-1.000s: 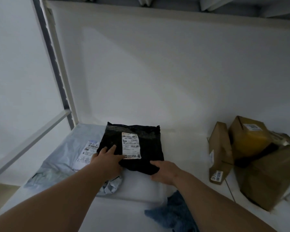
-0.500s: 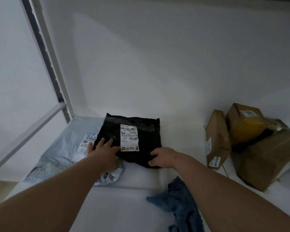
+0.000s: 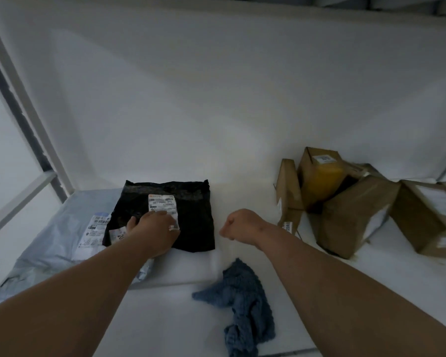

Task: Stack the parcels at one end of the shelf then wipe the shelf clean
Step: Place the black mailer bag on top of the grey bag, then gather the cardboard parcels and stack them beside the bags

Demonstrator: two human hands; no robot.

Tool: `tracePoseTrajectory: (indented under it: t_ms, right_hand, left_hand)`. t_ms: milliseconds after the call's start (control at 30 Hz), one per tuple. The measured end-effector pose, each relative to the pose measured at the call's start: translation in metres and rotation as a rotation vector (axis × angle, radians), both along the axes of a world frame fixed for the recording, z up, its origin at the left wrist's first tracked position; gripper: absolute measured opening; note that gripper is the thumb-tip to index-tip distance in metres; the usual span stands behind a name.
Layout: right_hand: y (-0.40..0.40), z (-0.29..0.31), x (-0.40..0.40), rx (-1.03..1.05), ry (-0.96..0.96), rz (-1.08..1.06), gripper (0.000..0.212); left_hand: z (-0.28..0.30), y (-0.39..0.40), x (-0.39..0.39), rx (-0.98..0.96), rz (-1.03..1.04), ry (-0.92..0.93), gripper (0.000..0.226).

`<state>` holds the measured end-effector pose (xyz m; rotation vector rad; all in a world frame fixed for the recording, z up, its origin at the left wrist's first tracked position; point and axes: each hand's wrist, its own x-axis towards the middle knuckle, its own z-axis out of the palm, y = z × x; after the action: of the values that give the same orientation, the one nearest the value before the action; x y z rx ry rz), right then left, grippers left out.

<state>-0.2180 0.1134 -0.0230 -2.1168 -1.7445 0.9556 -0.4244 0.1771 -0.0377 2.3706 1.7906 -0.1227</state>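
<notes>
The fingers [image 3: 150,217] of the left hand [image 3: 156,231] lie flat and pressed on the black parcel [image 3: 191,222], over its white label [image 3: 162,204]. That parcel sits on top of a grey mailer bag [image 3: 57,235] at the left end of the white shelf [image 3: 175,328], with a flat white parcel [image 3: 191,266] under its near edge. The right hand [image 3: 238,224] hovers just right of the black parcel, fingers curled into a loose fist around nothing. A crumpled blue cloth [image 3: 242,300] lies on the shelf below it. Further right, 5 brown cardboard boxes [image 3: 350,215] lean together.
</notes>
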Motion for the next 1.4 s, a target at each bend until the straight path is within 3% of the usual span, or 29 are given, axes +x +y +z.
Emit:
tracePoseTrajectory:
  t_ms: [167, 233, 300, 367, 433, 500, 600, 667, 700, 733, 800, 867, 1000, 1100, 1167, 1200, 1300, 1400]
  right_hand:
    - [-0.025, 0.007, 0.038, 0.142, 0.109, -0.135, 0.019]
    - [-0.038, 0.013, 0.057, 0.152, 0.137, -0.142, 0.039]
    - [-0.05, 0.017, 0.075, 0.145, 0.149, -0.113, 0.055]
    - [-0.064, 0.019, 0.095, 0.128, 0.202, -0.123, 0.059]
    - [-0.077, 0.021, 0.11, 0.131, 0.246, -0.148, 0.048]
    - [-0.093, 0.024, 0.132, 0.129, 0.24, -0.168, 0.014]
    - [-0.116, 0.032, 0.174, 0.117, 0.197, -0.187, 0.021]
    - [-0.126, 0.035, 0.204, 0.128, 0.198, -0.236, 0.005]
    - [-0.129, 0.036, 0.218, 0.148, 0.215, -0.261, 0.017]
    - [-0.132, 0.036, 0.231, 0.174, 0.226, -0.278, 0.031]
    - [-0.137, 0.034, 0.252, 0.215, 0.231, -0.321, 0.046]
    - [-0.141, 0.029, 0.269, 0.205, 0.27, -0.355, 0.052]
    - [-0.151, 0.024, 0.286, 0.189, 0.239, -0.38, 0.03]
    - [-0.149, 0.02, 0.292, 0.23, 0.206, -0.416, 0.037]
    - [-0.144, 0.018, 0.295, 0.284, 0.195, -0.443, 0.023]
    - [-0.141, 0.018, 0.296, 0.307, 0.195, -0.449, 0.023]
    - [-0.135, 0.023, 0.297, 0.342, 0.163, -0.439, 0.051]
    - [-0.128, 0.024, 0.299, 0.362, 0.123, -0.468, 0.051]
  left_hand:
    - [0.012, -0.012, 0.045, 0.049, -0.004, 0.062, 0.044]
    - [0.011, -0.015, 0.063, 0.048, -0.036, -0.091, 0.029]
    - [0.008, -0.02, 0.08, -0.025, -0.087, -0.252, 0.056]
    - [0.007, -0.027, 0.103, -0.066, -0.102, -0.326, 0.08]
    - [0.01, -0.036, 0.127, -0.06, -0.06, -0.419, 0.065]
    - [0.015, -0.048, 0.156, 0.0, -0.046, -0.417, 0.028]
    - [0.025, -0.07, 0.201, 0.111, -0.072, -0.384, 0.033]
    - [0.024, -0.079, 0.23, 0.158, -0.058, -0.56, 0.014]
    - [0.023, -0.084, 0.243, 0.159, -0.052, -0.65, 0.02]
    - [0.022, -0.089, 0.256, 0.137, -0.06, -0.697, 0.046]
    - [0.024, -0.102, 0.277, 0.095, -0.043, -0.673, 0.082]
    - [0.025, -0.109, 0.294, 0.093, -0.003, -0.636, 0.09]
    - [0.019, -0.11, 0.299, 0.01, 0.143, -0.607, 0.08]
    - [0.016, -0.108, 0.297, -0.019, 0.221, -0.587, 0.07]
    - [0.015, -0.106, 0.297, -0.011, 0.24, -0.577, 0.069]
    - [0.016, -0.106, 0.298, 0.002, 0.232, -0.566, 0.069]
    - [0.019, -0.105, 0.302, 0.109, 0.164, -0.48, 0.067]
    - [0.022, -0.101, 0.31, 0.24, 0.079, -0.397, 0.066]
